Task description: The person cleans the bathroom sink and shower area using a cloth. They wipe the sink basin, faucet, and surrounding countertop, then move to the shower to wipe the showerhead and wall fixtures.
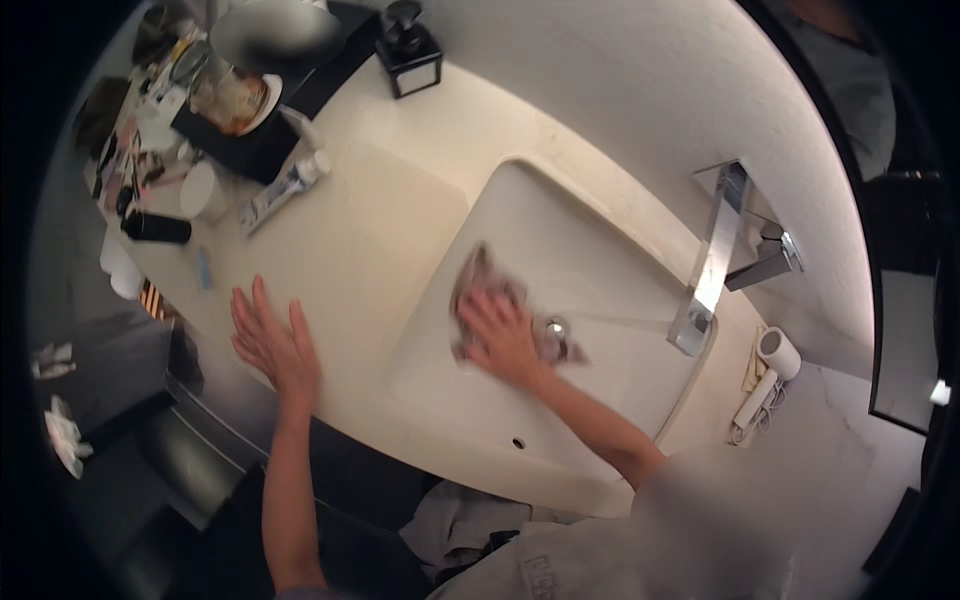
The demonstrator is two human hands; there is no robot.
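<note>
In the white sink basin (600, 240), my right hand (503, 335) presses down on a crumpled brownish-pink cloth (478, 268), fingers over it and slightly blurred. Part of the cloth lies beneath the palm, and its edge reaches the round metal drain plug (557, 328). My left hand (277, 340) is at the front edge of the cream countertop (370, 240), left of the basin, with nothing in it. Its fingers are stretched out and spread. Whether it rests on the counter or hovers just above, I cannot tell.
A square chrome faucet (712, 260) juts over the basin's right side. A toothpaste-like tube (285, 190), a white cup (203, 193), a black cylinder (158, 227) and cluttered small items stand at the left. A black pump bottle (408, 55) is at the back; a white cylinder (778, 352) lies far right.
</note>
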